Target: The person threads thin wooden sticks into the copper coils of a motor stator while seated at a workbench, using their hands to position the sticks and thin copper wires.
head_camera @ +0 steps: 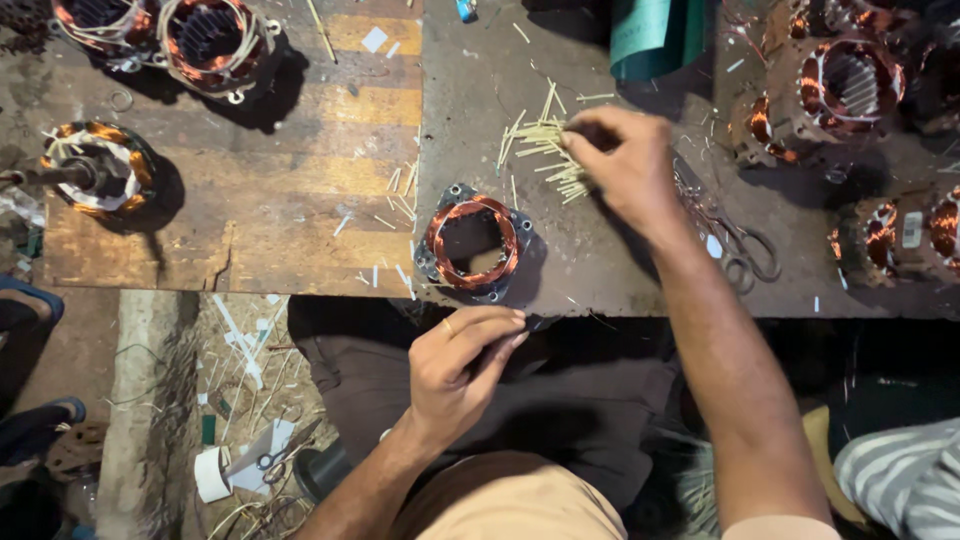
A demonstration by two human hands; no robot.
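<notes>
A motor stator [472,243] with copper windings lies on the dark bench [560,270] near its front edge. My right hand [625,160] reaches over a pile of thin pale sticks [545,145] and pinches at them. My left hand [462,365] hovers below the bench edge, just in front of the stator, with fingers pinched together; whether a thin stick lies between them I cannot tell.
More wound stators stand at the top left [210,45], left [100,165] and right [850,90]. Scissors [735,240] lie right of my forearm. A teal roll [655,35] lies at the top. Tape and scissors [275,455] lie on the littered floor.
</notes>
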